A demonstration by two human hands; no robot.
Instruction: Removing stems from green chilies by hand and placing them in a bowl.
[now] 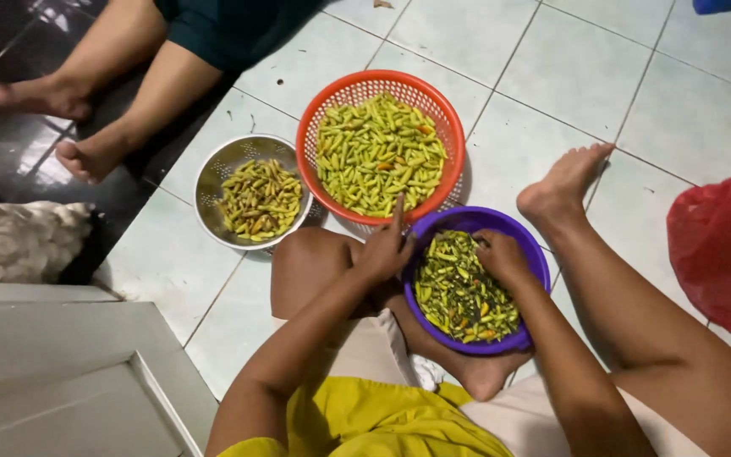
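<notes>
Chillies (460, 292) fill the purple bowl (535, 254) resting in our lap, lying jumbled, long axes every way. Our right hand (501, 258) curls into the heap; what it pinches we cannot tell. Our left hand (385, 250) holds the rim, forefinger raised. Best to pinch one pod near its stem, keeping the bowl steady.
</notes>
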